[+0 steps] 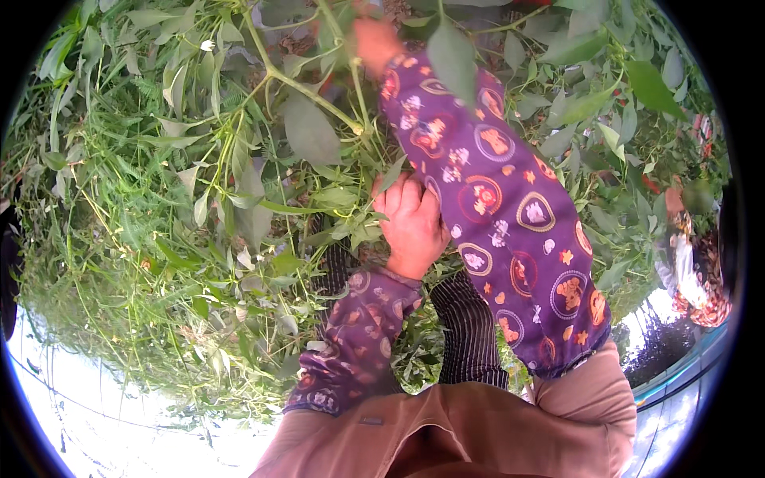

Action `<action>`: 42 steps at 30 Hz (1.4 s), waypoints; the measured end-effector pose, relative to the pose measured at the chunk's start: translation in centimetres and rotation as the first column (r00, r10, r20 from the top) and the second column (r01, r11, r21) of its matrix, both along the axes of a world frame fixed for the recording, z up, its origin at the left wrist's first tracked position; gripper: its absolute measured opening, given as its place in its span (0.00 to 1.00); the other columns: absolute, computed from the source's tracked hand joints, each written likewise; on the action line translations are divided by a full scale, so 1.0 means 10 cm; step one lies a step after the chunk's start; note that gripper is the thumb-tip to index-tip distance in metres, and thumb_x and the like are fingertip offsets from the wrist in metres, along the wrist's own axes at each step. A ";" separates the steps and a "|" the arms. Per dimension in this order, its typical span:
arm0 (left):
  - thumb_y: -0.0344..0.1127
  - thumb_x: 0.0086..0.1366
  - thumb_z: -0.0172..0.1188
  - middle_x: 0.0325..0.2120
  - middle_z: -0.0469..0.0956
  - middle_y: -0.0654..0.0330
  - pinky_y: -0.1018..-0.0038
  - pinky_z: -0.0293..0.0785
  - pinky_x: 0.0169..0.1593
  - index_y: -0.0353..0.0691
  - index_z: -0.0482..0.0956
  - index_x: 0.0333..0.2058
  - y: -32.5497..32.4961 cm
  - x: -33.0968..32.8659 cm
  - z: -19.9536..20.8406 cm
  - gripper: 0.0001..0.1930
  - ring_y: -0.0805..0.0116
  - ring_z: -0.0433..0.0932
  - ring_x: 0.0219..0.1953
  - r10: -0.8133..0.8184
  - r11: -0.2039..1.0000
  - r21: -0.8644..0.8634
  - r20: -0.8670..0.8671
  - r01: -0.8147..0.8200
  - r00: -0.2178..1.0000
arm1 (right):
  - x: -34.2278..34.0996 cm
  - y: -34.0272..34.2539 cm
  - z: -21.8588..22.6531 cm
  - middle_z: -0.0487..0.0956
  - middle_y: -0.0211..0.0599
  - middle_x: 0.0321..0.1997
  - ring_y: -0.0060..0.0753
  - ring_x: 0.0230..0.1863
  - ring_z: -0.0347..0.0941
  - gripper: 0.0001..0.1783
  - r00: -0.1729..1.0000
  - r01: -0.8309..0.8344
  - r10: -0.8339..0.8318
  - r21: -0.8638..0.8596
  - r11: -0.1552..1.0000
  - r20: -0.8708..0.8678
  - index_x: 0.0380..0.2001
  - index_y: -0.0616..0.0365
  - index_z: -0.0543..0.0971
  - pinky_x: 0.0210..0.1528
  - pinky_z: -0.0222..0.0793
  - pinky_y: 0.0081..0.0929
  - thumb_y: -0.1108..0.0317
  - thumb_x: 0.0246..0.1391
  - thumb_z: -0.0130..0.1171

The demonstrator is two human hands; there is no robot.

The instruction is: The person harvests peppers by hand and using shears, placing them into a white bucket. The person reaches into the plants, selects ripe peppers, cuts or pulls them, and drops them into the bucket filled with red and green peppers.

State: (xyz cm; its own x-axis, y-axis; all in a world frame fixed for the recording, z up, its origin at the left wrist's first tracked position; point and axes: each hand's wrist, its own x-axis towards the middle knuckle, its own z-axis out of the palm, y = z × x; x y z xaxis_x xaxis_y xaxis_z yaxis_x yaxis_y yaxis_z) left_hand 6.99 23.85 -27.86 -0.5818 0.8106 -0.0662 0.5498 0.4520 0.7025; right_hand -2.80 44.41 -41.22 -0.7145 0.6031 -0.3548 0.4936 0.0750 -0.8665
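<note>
Below the middle of a tall leafy green plant, my left hand [413,219] is closed, its fingers curled in against the foliage. Whatever it may hold is hidden by the fingers and leaves. My right arm, in a purple patterned sleeve, stretches up across the view. At its end my right hand [374,44] is deep among the upper leaves and smeared by motion, so its fingers cannot be read. A thick forked green stem [319,99] runs just left of both hands. A broad leaf [453,60] hangs over part of the right sleeve.
Feathery green weeds [131,171] and more leafy plants crowd the left side. A small white flower [208,45] shows at the upper left. Striped trouser legs [472,334] stand among low leaves. At the far right another person [684,259] is partly seen near the plants.
</note>
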 end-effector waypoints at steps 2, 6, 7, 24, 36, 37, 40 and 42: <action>0.35 0.47 0.64 0.44 0.75 0.58 0.51 0.59 0.61 0.39 0.80 0.39 0.02 0.00 0.00 0.18 0.55 0.71 0.52 0.007 1.000 -0.010 0.046 -0.007 0.999 | 0.25 0.08 0.05 0.80 0.47 0.50 0.37 0.49 0.78 0.25 1.000 -0.010 0.011 0.090 0.996 -0.005 0.54 0.60 0.77 0.51 0.73 0.32 0.67 0.52 0.62; 0.38 0.55 0.65 0.41 0.77 0.61 0.56 0.60 0.56 0.44 0.80 0.34 0.07 0.01 0.02 0.08 0.57 0.73 0.48 0.073 0.997 0.026 0.026 -0.073 0.997 | 0.66 0.17 0.69 0.81 0.44 0.47 0.39 0.46 0.79 0.21 0.946 0.232 -0.287 -0.303 0.924 -0.150 0.52 0.61 0.76 0.49 0.74 0.33 0.66 0.56 0.59; 0.39 0.56 0.65 0.42 0.77 0.62 0.57 0.61 0.56 0.45 0.80 0.34 0.08 0.01 0.02 0.09 0.58 0.72 0.49 0.075 0.997 0.020 0.000 -0.075 0.997 | 0.73 0.18 0.94 0.82 0.42 0.43 0.45 0.42 0.79 0.19 0.792 0.395 -0.596 -0.634 0.665 -0.132 0.49 0.63 0.76 0.47 0.75 0.37 0.62 0.59 0.57; 0.56 0.69 0.52 0.44 0.75 0.54 0.68 0.68 0.49 0.30 0.70 0.51 0.09 0.02 -0.02 0.30 0.62 0.73 0.47 0.274 0.730 0.060 0.886 -0.681 0.373 | 1.10 -0.61 1.96 0.79 0.39 0.24 0.37 0.27 0.79 0.10 0.707 -0.633 0.380 0.294 0.716 0.596 0.34 0.63 0.73 0.26 0.74 0.31 0.68 0.50 0.55; 0.42 0.70 0.59 0.25 0.76 0.66 0.76 0.67 0.33 0.35 0.78 0.29 0.32 -0.76 0.17 0.15 0.78 0.70 0.28 0.429 0.729 -0.282 0.898 -0.624 0.095 | 0.87 -0.78 2.03 0.79 0.38 0.21 0.39 0.24 0.79 0.07 0.691 -0.713 0.476 0.405 0.573 0.544 0.23 0.61 0.78 0.25 0.73 0.34 0.68 0.44 0.57; 0.43 0.70 0.58 0.24 0.75 0.67 0.76 0.66 0.32 0.35 0.77 0.27 0.32 -0.79 0.21 0.17 0.78 0.68 0.27 0.449 0.759 -0.289 0.881 -0.584 0.148 | 0.82 -0.77 2.04 0.79 0.38 0.21 0.40 0.24 0.79 0.07 0.690 -0.717 0.491 0.414 0.561 0.531 0.24 0.61 0.78 0.25 0.74 0.35 0.68 0.44 0.57; 0.43 0.72 0.55 0.19 0.72 0.69 0.76 0.62 0.29 0.35 0.74 0.23 0.29 -0.92 0.29 0.21 0.79 0.65 0.24 0.437 0.792 -0.252 0.871 -0.556 0.227 | 0.69 -0.69 2.14 0.78 0.40 0.19 0.43 0.22 0.79 0.07 0.640 -0.762 0.587 0.313 0.566 0.496 0.26 0.63 0.76 0.24 0.73 0.38 0.70 0.45 0.57; 0.44 0.71 0.56 0.18 0.70 0.69 0.75 0.58 0.26 0.40 0.71 0.18 0.28 -0.96 0.28 0.22 0.79 0.63 0.21 0.444 0.782 -0.266 0.873 -0.564 0.204 | 0.63 -0.66 2.26 0.78 0.43 0.19 0.47 0.23 0.78 0.07 0.643 -0.758 0.619 0.259 0.598 0.451 0.27 0.62 0.76 0.26 0.74 0.42 0.69 0.47 0.56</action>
